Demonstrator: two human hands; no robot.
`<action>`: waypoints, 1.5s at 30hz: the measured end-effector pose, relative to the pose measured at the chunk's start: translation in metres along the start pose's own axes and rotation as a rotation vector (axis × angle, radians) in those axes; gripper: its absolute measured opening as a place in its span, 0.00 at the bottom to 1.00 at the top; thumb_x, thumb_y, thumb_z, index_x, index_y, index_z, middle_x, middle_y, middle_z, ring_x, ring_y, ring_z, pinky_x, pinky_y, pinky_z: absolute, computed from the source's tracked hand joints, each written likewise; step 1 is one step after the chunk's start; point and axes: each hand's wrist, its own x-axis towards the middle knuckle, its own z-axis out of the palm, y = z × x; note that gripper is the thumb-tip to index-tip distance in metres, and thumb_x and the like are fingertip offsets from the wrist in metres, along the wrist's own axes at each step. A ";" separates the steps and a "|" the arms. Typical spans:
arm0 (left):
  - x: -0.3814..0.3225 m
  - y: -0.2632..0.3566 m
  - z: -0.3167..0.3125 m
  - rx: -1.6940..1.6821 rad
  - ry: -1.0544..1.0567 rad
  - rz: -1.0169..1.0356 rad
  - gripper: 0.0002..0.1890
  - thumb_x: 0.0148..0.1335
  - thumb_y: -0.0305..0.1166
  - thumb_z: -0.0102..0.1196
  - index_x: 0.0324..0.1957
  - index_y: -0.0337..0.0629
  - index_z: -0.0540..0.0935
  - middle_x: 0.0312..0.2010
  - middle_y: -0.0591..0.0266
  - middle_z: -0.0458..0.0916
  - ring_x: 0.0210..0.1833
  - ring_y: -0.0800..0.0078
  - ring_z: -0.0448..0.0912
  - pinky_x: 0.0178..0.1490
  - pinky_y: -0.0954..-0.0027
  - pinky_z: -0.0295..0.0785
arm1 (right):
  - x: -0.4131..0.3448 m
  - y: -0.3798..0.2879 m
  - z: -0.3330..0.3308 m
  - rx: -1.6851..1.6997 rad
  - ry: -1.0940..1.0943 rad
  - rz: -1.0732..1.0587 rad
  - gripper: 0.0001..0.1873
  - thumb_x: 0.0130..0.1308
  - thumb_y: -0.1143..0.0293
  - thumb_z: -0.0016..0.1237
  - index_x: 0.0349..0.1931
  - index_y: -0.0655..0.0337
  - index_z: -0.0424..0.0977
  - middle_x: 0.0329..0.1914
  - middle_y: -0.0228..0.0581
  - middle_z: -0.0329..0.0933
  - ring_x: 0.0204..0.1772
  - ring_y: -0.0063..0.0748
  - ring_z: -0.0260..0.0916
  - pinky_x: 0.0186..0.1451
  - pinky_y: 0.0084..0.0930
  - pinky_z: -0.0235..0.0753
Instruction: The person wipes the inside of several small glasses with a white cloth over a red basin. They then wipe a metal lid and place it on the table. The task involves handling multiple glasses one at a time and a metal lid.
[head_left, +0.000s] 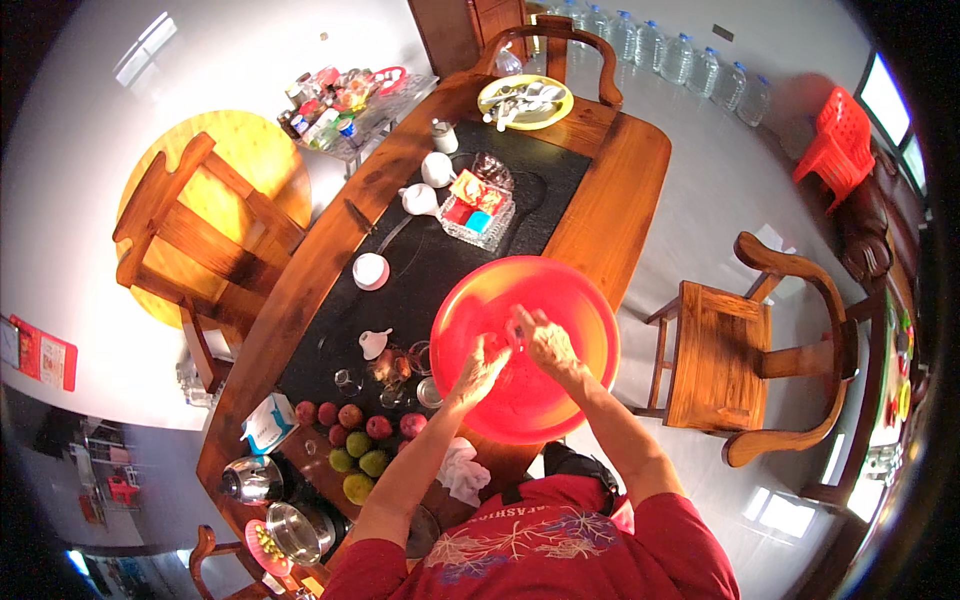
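A large red plastic basin rests at the near right edge of the wooden tea table. Both hands are over its inside. My left hand and my right hand meet around a small clear object, perhaps a glass cup; which fingers grip it is hard to tell. Left of the basin, on the black tray surface, stand a small glass cup, a white gaiwan or small pitcher and a glass pot. A crumpled white cloth or tissue lies below the basin.
Red and green fruits, a tissue box and metal pots occupy the near left. Farther along are a glass dish of packets, white teaware and a yellow plate of utensils. A wooden armchair stands right.
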 end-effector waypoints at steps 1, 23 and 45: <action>0.000 -0.008 0.002 0.137 0.089 0.079 0.23 0.55 0.42 0.53 0.46 0.34 0.67 0.39 0.49 0.75 0.43 0.61 0.75 0.43 0.65 0.69 | 0.003 0.003 0.002 -0.144 0.029 0.080 0.24 0.56 0.74 0.38 0.57 0.52 0.59 0.37 0.54 0.69 0.26 0.44 0.73 0.26 0.35 0.74; -0.011 0.021 0.028 0.039 0.128 0.114 0.26 0.59 0.43 0.46 0.53 0.34 0.62 0.48 0.46 0.68 0.52 0.58 0.67 0.54 0.65 0.61 | -0.024 -0.067 -0.008 1.725 -0.090 0.863 0.12 0.59 0.50 0.39 0.29 0.44 0.70 0.09 0.23 0.61 0.07 0.19 0.50 0.08 0.17 0.48; 0.002 -0.003 0.045 -0.394 0.206 -0.195 0.13 0.61 0.34 0.45 0.44 0.40 0.75 0.33 0.63 0.77 0.36 0.74 0.75 0.37 0.74 0.72 | -0.023 -0.033 0.020 0.669 0.244 0.552 0.11 0.58 0.66 0.41 0.37 0.61 0.71 0.20 0.51 0.73 0.26 0.47 0.73 0.26 0.33 0.71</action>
